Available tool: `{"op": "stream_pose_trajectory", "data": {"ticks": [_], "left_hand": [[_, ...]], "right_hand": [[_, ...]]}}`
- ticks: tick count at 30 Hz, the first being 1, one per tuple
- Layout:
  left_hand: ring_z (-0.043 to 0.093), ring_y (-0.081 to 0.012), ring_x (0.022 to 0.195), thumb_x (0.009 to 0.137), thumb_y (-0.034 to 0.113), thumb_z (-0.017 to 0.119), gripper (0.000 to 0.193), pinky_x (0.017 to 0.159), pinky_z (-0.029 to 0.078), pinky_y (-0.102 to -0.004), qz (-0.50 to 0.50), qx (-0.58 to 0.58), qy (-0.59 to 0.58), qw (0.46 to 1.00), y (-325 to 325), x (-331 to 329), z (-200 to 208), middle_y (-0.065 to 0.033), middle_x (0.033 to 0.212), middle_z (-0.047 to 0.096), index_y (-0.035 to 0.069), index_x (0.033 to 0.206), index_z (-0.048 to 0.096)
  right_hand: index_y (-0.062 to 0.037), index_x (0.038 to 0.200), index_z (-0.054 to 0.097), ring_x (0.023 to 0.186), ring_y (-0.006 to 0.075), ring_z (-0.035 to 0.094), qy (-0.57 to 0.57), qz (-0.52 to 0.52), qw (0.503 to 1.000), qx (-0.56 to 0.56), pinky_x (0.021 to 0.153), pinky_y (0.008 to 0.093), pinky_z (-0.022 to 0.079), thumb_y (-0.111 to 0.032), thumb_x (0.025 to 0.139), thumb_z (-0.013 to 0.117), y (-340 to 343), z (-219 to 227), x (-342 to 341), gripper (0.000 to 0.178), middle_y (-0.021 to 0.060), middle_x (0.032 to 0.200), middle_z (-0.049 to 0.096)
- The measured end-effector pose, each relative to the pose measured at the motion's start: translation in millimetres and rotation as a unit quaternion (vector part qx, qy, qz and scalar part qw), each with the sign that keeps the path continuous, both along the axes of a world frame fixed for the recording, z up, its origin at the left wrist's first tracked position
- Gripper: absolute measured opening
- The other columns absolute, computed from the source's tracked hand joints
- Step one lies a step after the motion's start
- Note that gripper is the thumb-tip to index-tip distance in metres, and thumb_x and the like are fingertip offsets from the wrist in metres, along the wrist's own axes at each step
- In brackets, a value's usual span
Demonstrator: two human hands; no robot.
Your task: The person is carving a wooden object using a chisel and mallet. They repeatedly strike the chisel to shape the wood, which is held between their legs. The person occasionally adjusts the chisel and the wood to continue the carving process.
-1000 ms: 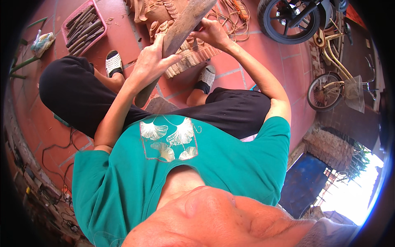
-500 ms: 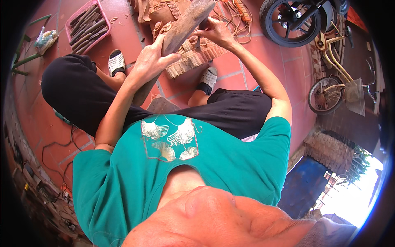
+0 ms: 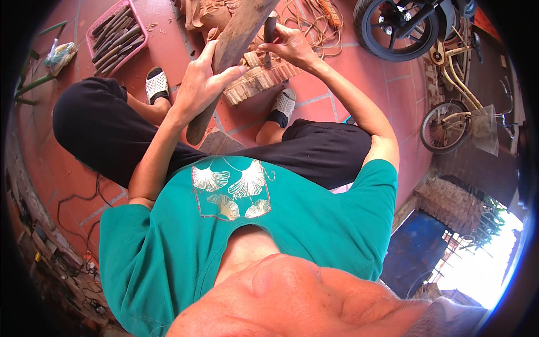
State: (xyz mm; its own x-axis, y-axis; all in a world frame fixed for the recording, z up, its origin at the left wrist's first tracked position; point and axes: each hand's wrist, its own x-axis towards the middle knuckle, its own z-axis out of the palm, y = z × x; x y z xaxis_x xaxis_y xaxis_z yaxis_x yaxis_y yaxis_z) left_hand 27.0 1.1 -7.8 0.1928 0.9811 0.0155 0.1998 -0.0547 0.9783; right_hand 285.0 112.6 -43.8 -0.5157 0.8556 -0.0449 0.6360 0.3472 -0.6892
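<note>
My left hand [image 3: 202, 87] is wrapped round a long, worn wooden mallet [image 3: 236, 48] that slants from near my lap up to the top edge. In my right hand [image 3: 292, 49] a dark-handled chisel [image 3: 270, 29] stands nearly upright, its tip down at the wood. Beneath both lies a reddish-brown carved wood piece [image 3: 255, 84] with a stepped, ridged near edge. The mallet covers part of the carving. Its upper end is cut off by the frame, just left of the chisel's handle.
A pink basket [image 3: 147, 40] of several chisels stands far left on the red tiles. Orange cable [image 3: 314, 31] lies beyond my right hand. To the right are a motorbike wheel [image 3: 396, 28] and a bicycle [image 3: 446, 126]. A plastic bag [image 3: 60, 56] hangs on a green frame.
The mallet has shifted and its lower end now shows above my lap. The chisel, mostly hidden before, now stands in plain view in my right hand.
</note>
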Motion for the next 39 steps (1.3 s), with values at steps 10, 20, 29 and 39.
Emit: {"op": "stream_pose_trajectory", "data": {"ticks": [10,20,29,39], "left_hand": [[0.071,-0.0287,0.088,0.088,0.034,0.073,0.065,0.081,0.055,-0.0402,-0.020,-0.015,0.066,0.998,6,-5,-15,-0.0213,0.094,0.071,0.001,0.136,0.046],[0.064,-0.0183,0.081,0.091,0.031,0.072,0.050,0.073,0.053,-0.0329,-0.012,-0.013,0.064,0.998,5,-3,-14,-0.0129,0.096,0.068,-0.002,0.124,0.055],[0.071,-0.0341,0.095,0.086,0.041,0.074,0.066,0.086,0.053,-0.0409,-0.016,-0.034,0.037,0.999,2,-2,-5,-0.0248,0.102,0.071,-0.002,0.130,0.051],[0.071,-0.0297,0.094,0.085,0.040,0.075,0.067,0.085,0.054,-0.0391,-0.019,-0.026,0.009,0.999,-2,-1,-1,-0.0229,0.102,0.071,-0.002,0.131,0.050]], "right_hand": [[-0.0029,0.107,0.064,0.074,0.0207,0.073,-0.010,0.038,0.999,0.031,0.064,0.0340,0.056,-0.025,0.082,0.082,2,-3,-5,0.038,0.0115,0.083,0.074],[-0.0044,0.100,0.062,0.073,0.0201,0.071,0.015,0.042,0.998,0.036,0.067,0.0339,0.055,-0.024,0.084,0.079,2,-6,-7,0.030,0.0083,0.080,0.071],[-0.0024,0.102,0.064,0.069,0.0134,0.068,0.042,-0.008,0.999,0.015,0.063,0.0299,0.055,-0.023,0.083,0.082,-1,5,8,0.034,0.0065,0.080,0.072],[-0.0032,0.107,0.065,0.074,0.0146,0.071,0.033,0.045,0.998,0.035,0.066,0.0305,0.055,-0.024,0.083,0.083,-12,-1,-3,0.037,0.0096,0.083,0.073]]}}
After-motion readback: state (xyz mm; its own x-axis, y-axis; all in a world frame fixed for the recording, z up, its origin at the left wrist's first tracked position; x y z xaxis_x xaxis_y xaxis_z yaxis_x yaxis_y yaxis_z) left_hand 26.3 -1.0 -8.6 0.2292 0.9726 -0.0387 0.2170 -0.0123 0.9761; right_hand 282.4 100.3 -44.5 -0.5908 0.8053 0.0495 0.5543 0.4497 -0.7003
